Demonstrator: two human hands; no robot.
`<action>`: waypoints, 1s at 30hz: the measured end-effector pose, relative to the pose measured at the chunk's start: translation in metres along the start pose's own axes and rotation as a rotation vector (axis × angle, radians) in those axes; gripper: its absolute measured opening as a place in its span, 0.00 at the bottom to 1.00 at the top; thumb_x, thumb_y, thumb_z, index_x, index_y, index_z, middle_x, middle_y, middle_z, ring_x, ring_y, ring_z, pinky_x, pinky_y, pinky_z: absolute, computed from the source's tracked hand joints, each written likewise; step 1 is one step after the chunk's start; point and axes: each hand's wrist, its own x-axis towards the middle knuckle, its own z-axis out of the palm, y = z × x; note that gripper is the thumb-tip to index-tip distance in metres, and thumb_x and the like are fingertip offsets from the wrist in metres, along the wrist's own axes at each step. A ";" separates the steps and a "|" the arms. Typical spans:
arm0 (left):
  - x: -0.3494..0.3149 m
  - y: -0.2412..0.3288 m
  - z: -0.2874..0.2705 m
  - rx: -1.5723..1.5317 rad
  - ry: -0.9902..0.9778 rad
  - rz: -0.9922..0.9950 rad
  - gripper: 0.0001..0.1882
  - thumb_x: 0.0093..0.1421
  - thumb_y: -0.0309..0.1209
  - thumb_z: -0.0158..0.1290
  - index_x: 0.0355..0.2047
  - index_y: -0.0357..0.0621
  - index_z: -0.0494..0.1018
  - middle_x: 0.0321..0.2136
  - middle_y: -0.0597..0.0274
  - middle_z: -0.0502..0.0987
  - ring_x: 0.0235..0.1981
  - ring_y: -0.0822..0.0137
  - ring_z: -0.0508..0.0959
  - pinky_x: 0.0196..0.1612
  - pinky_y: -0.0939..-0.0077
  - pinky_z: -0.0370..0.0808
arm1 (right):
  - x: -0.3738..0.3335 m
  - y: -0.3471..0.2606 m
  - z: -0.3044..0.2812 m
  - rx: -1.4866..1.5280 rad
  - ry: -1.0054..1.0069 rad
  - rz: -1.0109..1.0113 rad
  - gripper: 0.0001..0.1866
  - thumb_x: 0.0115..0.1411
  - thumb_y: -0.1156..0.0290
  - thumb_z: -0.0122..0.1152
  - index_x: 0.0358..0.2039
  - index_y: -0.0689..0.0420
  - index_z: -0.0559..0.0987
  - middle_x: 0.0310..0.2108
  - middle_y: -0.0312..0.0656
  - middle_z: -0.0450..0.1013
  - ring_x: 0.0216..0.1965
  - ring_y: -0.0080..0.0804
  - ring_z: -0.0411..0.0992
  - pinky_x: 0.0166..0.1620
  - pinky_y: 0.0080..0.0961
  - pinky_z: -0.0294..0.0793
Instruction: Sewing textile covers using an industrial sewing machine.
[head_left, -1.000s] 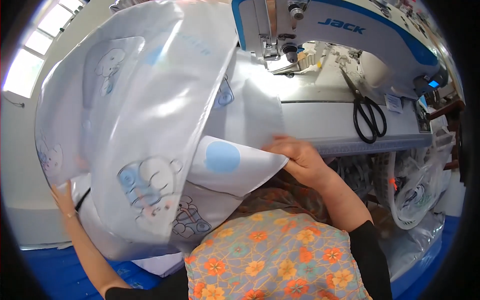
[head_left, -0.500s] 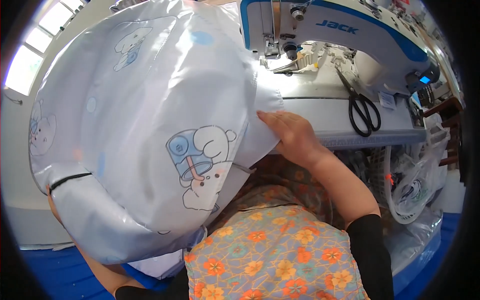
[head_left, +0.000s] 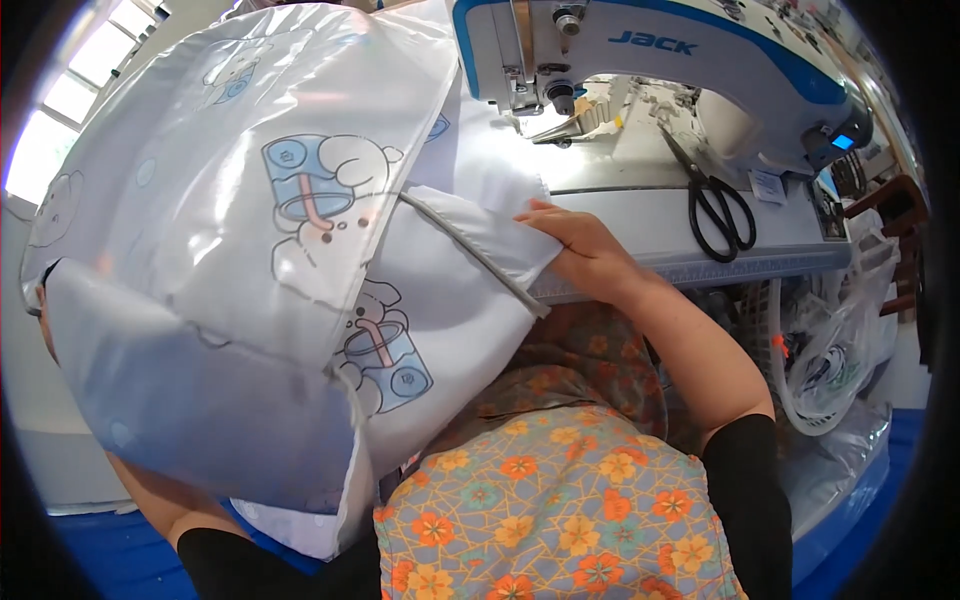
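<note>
A large sheet of glossy white fabric, printed with cartoon puppies and blue drink cups, spreads over the left half of the view. My right hand pinches its white edge just in front of the sewing machine. Beside that hand, a grey binding strip runs diagonally across the fabric. At the far left, my left hand grips the outer edge of the same fabric; most of the hand is hidden behind the cloth. Black-handled scissors lie on the machine bed, right of the needle area.
Below the table's right side stands a white plastic basket with clear plastic bags. A ruler strip runs along the table's front edge. A small white label lies near the scissors. Windows are at the upper left.
My left hand has moved left and up, drawing the fabric with it. The near part has folded open, baring another printed puppy and more of the grey strip. My right hand stays near the table edge.
</note>
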 end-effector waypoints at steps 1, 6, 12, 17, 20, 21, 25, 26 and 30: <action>0.004 0.004 0.002 0.008 0.000 0.004 0.30 0.73 0.49 0.40 0.56 0.30 0.71 0.53 0.46 0.77 0.53 0.55 0.77 0.59 0.61 0.71 | 0.002 -0.001 -0.001 0.022 0.001 0.015 0.17 0.63 0.76 0.51 0.50 0.64 0.79 0.49 0.50 0.79 0.58 0.45 0.73 0.67 0.35 0.61; 0.015 0.026 0.011 0.059 0.006 0.042 0.30 0.73 0.49 0.39 0.56 0.30 0.72 0.52 0.46 0.77 0.51 0.55 0.77 0.58 0.61 0.72 | 0.016 -0.017 -0.009 0.028 0.171 0.032 0.16 0.63 0.79 0.50 0.50 0.66 0.79 0.47 0.45 0.80 0.53 0.37 0.76 0.64 0.30 0.64; 0.038 0.053 -0.012 0.135 0.013 0.057 0.30 0.74 0.49 0.39 0.55 0.30 0.72 0.51 0.46 0.78 0.50 0.55 0.78 0.56 0.61 0.73 | 0.032 -0.022 -0.009 0.562 0.301 0.005 0.14 0.63 0.80 0.52 0.46 0.64 0.81 0.40 0.38 0.80 0.42 0.22 0.75 0.46 0.24 0.74; 0.037 0.005 -0.032 0.247 0.020 -0.089 0.30 0.74 0.48 0.38 0.54 0.31 0.73 0.50 0.46 0.78 0.49 0.55 0.79 0.55 0.61 0.74 | -0.010 -0.003 0.018 -0.171 0.021 0.024 0.19 0.54 0.79 0.53 0.46 0.61 0.82 0.48 0.49 0.80 0.53 0.46 0.77 0.66 0.43 0.66; -0.008 -0.073 -0.021 0.226 -0.035 -0.329 0.30 0.74 0.48 0.37 0.54 0.31 0.73 0.50 0.46 0.79 0.48 0.55 0.79 0.54 0.61 0.74 | -0.021 0.003 0.024 -0.217 -0.001 -0.061 0.18 0.53 0.79 0.57 0.45 0.58 0.82 0.46 0.46 0.80 0.52 0.44 0.77 0.65 0.47 0.67; -0.028 -0.101 -0.013 0.184 -0.062 -0.411 0.30 0.74 0.48 0.37 0.54 0.31 0.73 0.50 0.46 0.79 0.48 0.55 0.79 0.54 0.61 0.74 | -0.022 0.002 0.025 -0.215 0.038 -0.133 0.17 0.53 0.79 0.58 0.45 0.57 0.82 0.46 0.46 0.81 0.52 0.44 0.77 0.64 0.46 0.68; -0.090 -0.167 0.019 0.013 -0.171 -0.574 0.30 0.74 0.48 0.36 0.54 0.31 0.74 0.49 0.46 0.79 0.47 0.56 0.80 0.53 0.61 0.75 | -0.025 -0.004 0.037 -0.360 0.105 -0.141 0.18 0.52 0.77 0.61 0.45 0.57 0.81 0.46 0.46 0.80 0.53 0.46 0.77 0.61 0.47 0.71; -0.095 -0.167 0.029 -0.002 -0.194 -0.574 0.30 0.74 0.48 0.36 0.54 0.31 0.74 0.49 0.46 0.79 0.47 0.56 0.80 0.53 0.61 0.75 | -0.024 -0.004 0.038 -0.361 0.132 -0.117 0.18 0.52 0.77 0.61 0.45 0.57 0.81 0.46 0.46 0.80 0.53 0.46 0.77 0.61 0.47 0.71; -0.095 -0.126 0.069 -0.018 -0.270 -0.488 0.30 0.75 0.48 0.36 0.53 0.31 0.74 0.48 0.46 0.80 0.46 0.56 0.80 0.52 0.61 0.76 | -0.021 0.006 0.032 -0.378 0.106 -0.155 0.18 0.53 0.77 0.61 0.46 0.58 0.81 0.47 0.47 0.79 0.52 0.49 0.77 0.61 0.47 0.72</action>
